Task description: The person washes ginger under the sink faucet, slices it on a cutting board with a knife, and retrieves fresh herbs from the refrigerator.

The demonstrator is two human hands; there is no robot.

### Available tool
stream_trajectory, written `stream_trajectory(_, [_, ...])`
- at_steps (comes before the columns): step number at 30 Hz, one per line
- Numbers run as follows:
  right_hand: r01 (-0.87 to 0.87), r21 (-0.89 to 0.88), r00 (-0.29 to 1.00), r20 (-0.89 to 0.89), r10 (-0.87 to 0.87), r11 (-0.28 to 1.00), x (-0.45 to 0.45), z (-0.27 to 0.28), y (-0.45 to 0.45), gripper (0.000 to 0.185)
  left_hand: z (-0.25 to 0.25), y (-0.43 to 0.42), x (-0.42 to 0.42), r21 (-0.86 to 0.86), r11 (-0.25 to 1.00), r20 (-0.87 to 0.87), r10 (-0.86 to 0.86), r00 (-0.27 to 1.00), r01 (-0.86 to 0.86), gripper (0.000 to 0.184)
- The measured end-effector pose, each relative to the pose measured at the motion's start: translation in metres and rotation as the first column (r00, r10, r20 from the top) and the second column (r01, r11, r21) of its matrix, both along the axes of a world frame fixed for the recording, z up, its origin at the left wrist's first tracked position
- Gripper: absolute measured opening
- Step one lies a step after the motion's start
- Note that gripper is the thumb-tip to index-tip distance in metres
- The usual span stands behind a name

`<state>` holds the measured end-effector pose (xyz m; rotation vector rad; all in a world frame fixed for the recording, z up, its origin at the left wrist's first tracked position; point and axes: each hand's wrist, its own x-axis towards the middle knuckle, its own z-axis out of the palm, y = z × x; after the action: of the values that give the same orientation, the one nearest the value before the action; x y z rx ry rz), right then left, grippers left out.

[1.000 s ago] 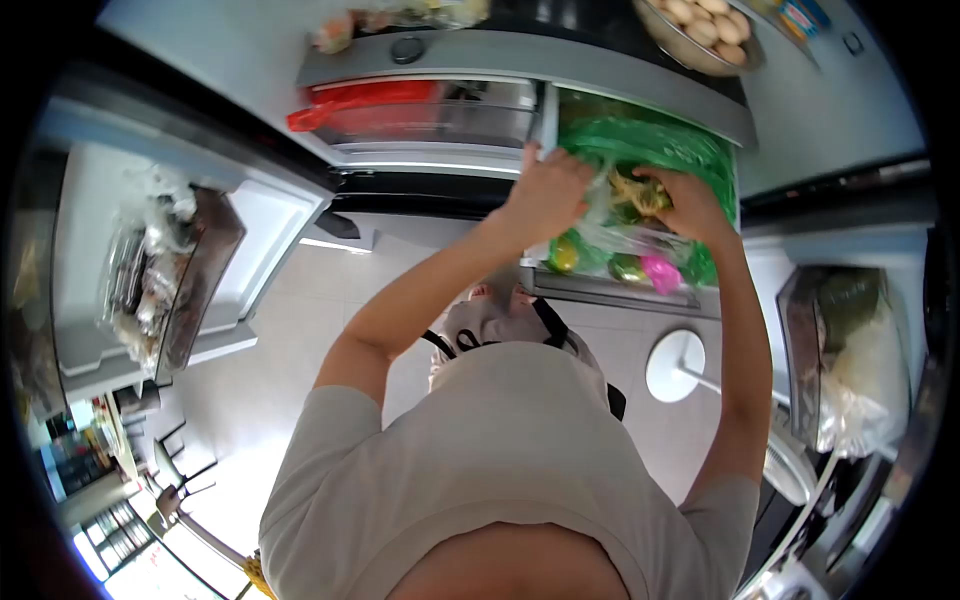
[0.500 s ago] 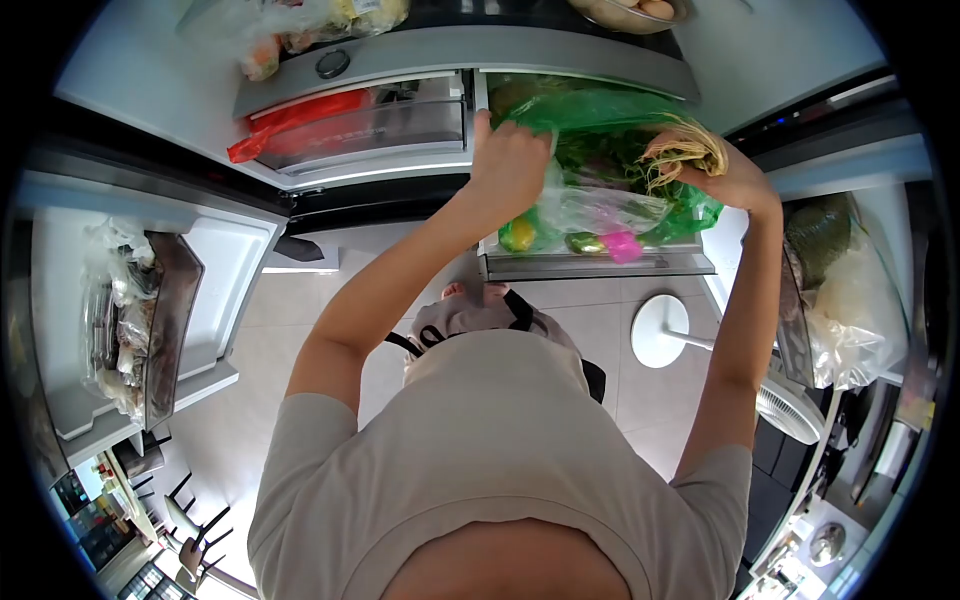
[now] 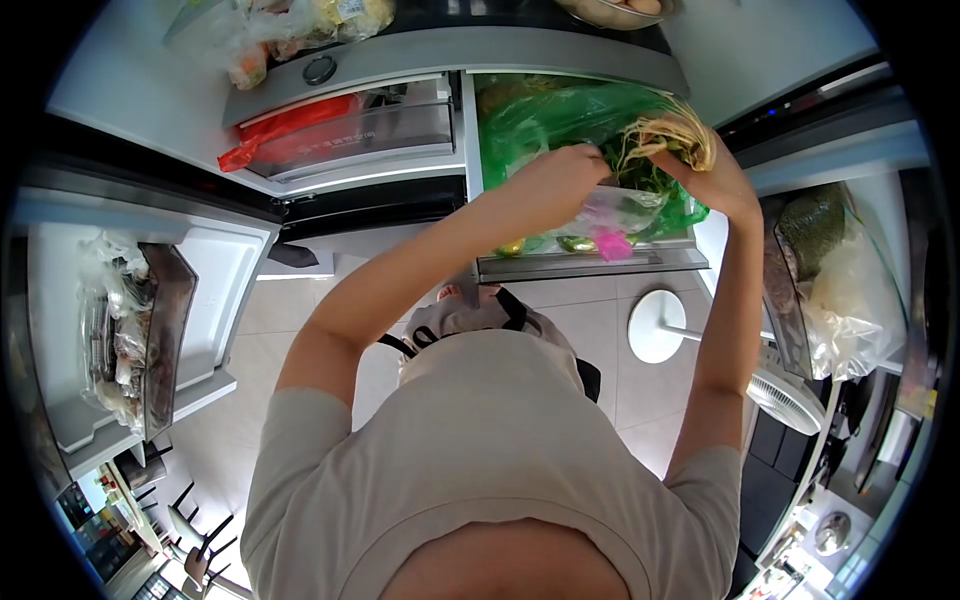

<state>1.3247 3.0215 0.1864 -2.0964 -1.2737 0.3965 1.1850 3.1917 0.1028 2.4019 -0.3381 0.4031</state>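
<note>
My right hand (image 3: 718, 185) is wrapped round a bunch of leafy herbs (image 3: 672, 138), its pale stringy roots pointing up and its dark leaves hanging over the open fridge drawer (image 3: 590, 266). Beside the leaves is my left hand (image 3: 572, 178), fingers curled closed; what they pinch, if anything, is hidden. A green plastic bag (image 3: 560, 112) spreads open in the drawer beneath both hands. In front of it lies a clear plastic bag (image 3: 640, 208) with a bright pink piece (image 3: 612, 244) at its lower end.
A second drawer (image 3: 370, 140) at left holds a red bag (image 3: 290, 130). Both fridge doors stand open, with bagged food in the left door bin (image 3: 168, 330) and the right door bin (image 3: 788, 290). A bowl (image 3: 610, 12) sits on the shelf above. A white fan (image 3: 785, 400) stands at right.
My left hand has moved right, from the green bag's left edge to beside the herb leaves. My right hand still holds the herb bunch, and the view has shifted slightly.
</note>
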Motion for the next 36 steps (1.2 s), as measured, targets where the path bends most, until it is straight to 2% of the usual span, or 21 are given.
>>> stream_trajectory(1, [0.011, -0.008, 1.000, 0.018, -0.011, 1.000, 0.003, -0.002, 0.003, 0.026, -0.008, 0.001, 0.012, 0.154, 0.987, -0.228, 0.082, 0.970, -0.047, 0.022])
stream_trajectory(2, [0.039, -0.002, 0.999, 0.035, -0.039, 0.999, 0.007, -0.006, 0.006, 0.025, -0.018, 0.007, 0.025, 0.313, 0.948, -0.427, 0.192, 0.884, -0.055, 0.020])
stream_trajectory(4, [0.051, 0.001, 0.999, -0.011, -0.051, 0.999, 0.009, -0.014, 0.008, 0.024, -0.060, 0.028, 0.048, 0.409, 0.911, -0.438, 0.248, 0.864, -0.053, 0.017])
stream_trajectory(6, [0.046, 0.020, 0.999, 0.007, -0.046, 0.999, 0.007, -0.015, 0.012, 0.021, -0.085, 0.034, 0.063, 0.521, 0.852, -0.509, 0.360, 0.782, -0.053, 0.016])
stream_trajectory(7, [0.047, 0.024, 0.999, 0.002, -0.047, 0.999, 0.009, -0.018, 0.012, 0.021, -0.084, 0.033, 0.063, 0.571, 0.820, -0.541, 0.415, 0.731, -0.043, 0.016])
stream_trajectory(10, [0.075, 0.063, 0.997, -0.004, -0.074, 0.995, 0.009, -0.025, 0.015, 0.021, -0.081, 0.029, 0.061, 0.583, 0.803, -0.520, 0.487, 0.702, -0.125, 0.016])
stream_trajectory(13, [0.066, 0.126, 0.993, -0.108, -0.052, 0.990, 0.011, -0.027, 0.012, 0.022, -0.099, 0.039, 0.065, 0.511, 0.856, -0.536, 0.390, 0.749, -0.080, 0.016])
stream_trajectory(15, [0.089, 0.092, 0.993, -0.084, -0.081, 0.992, 0.012, -0.026, 0.010, 0.022, -0.101, 0.040, 0.066, 0.502, 0.863, -0.546, 0.368, 0.752, -0.057, 0.017])
stream_trajectory(16, [0.099, 0.076, 0.993, -0.071, -0.094, 0.992, 0.013, -0.026, 0.009, 0.023, -0.096, 0.040, 0.064, 0.498, 0.866, -0.551, 0.359, 0.754, -0.048, 0.017])
stream_trajectory(19, [0.112, 0.060, 0.992, -0.065, -0.108, 0.992, 0.016, -0.027, 0.007, 0.023, -0.077, 0.032, 0.057, 0.412, 0.894, -0.515, 0.388, 0.764, -0.176, 0.019])
stream_trajectory(22, [0.110, 0.068, 0.993, -0.058, -0.106, 0.992, 0.023, -0.034, 0.004, 0.024, -0.053, 0.026, 0.047, 0.330, 0.926, -0.478, 0.331, 0.814, -0.183, 0.020])
stream_trajectory(25, [0.104, 0.073, 0.993, -0.061, -0.100, 0.992, 0.024, -0.037, 0.006, 0.024, -0.035, 0.024, 0.047, 0.320, 0.934, -0.590, 0.326, 0.739, -0.157, 0.025])
stream_trajectory(28, [0.065, 0.025, 0.998, 0.006, -0.065, 0.998, 0.024, -0.040, 0.013, 0.024, -0.038, 0.028, 0.037, 0.193, 0.951, -0.402, 0.303, 0.864, -0.244, 0.031])
stream_trajectory(31, [0.004, 0.038, 1.000, 0.022, -0.005, 0.999, 0.019, -0.046, 0.024, 0.024, -0.029, 0.023, 0.031, 0.200, 0.953, -0.263, 0.275, 0.925, -0.227, 0.036])
stream_trajectory(32, [-0.019, 0.062, 1.000, -0.018, 0.020, 0.998, 0.021, -0.055, 0.029, 0.028, -0.024, 0.020, 0.030, 0.149, 0.956, -0.249, 0.283, 0.926, -0.252, 0.036])
stream_trajectory(34, [-0.035, 0.034, 0.999, 0.015, 0.035, 0.999, 0.017, -0.062, 0.037, 0.031, -0.017, 0.014, 0.031, 0.044, 0.953, -0.220, 0.301, 0.928, -0.299, 0.035])
stream_trajectory(36, [-0.072, 0.012, 0.997, -0.013, 0.072, 0.997, 0.016, -0.065, 0.044, 0.036, -0.044, 0.020, 0.046, -0.092, 0.949, -0.057, 0.297, 0.953, -0.302, 0.035])
